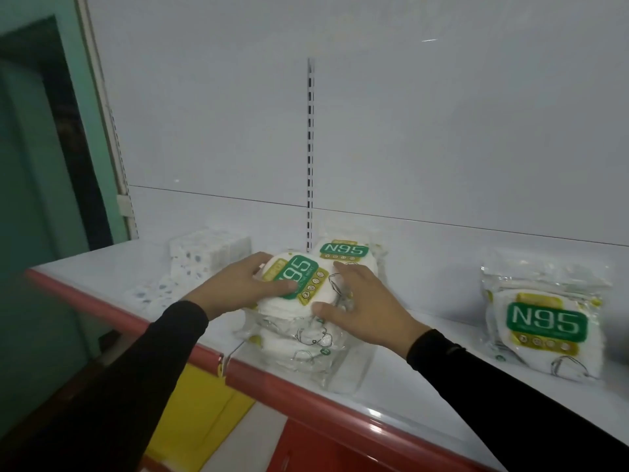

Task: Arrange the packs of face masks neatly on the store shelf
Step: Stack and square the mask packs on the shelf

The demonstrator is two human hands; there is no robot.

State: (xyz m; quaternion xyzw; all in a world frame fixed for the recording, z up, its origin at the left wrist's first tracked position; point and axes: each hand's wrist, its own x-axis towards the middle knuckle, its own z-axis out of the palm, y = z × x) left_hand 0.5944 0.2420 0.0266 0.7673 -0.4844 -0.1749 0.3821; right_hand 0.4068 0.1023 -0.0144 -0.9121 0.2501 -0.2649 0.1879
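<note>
A white back panel (374, 114) fills most of the view, with a slotted metal upright (310, 148) running down its middle. To the left of this upright stands a green wall (44, 199) with a dark doorway (58, 97). Below the upright, yellow and red panels (204, 403) show. The light is dim.

bare shelf (425, 338) between middle packs (306, 321) and right pack (544, 328).
</note>
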